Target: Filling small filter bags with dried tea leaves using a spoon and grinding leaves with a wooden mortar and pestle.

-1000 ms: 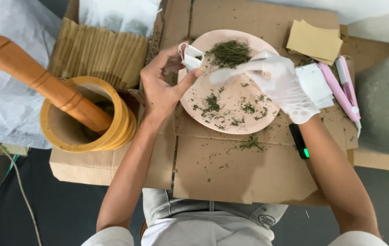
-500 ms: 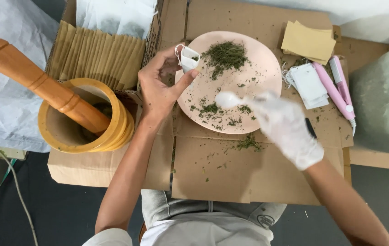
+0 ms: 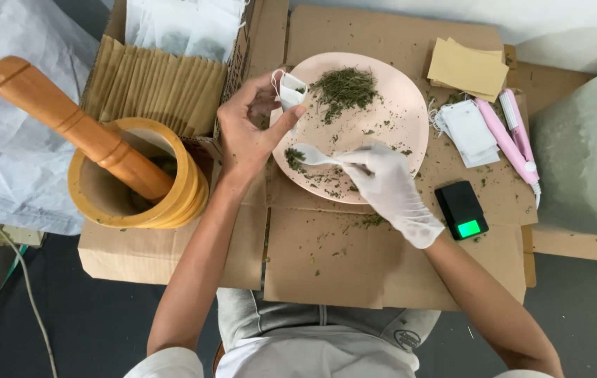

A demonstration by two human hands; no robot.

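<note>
L hand pinches small white tea bag open at pink plate rim. Gloved R hand grips white spoon, bowl w/ dried herb flakes on plate's left edge.

flattened cardboard covers the work surface; dark floor below, evenly lit.

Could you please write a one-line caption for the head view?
Gloved right hand spoons dried herbs off pink plate; left hand holds small sachet.
</note>
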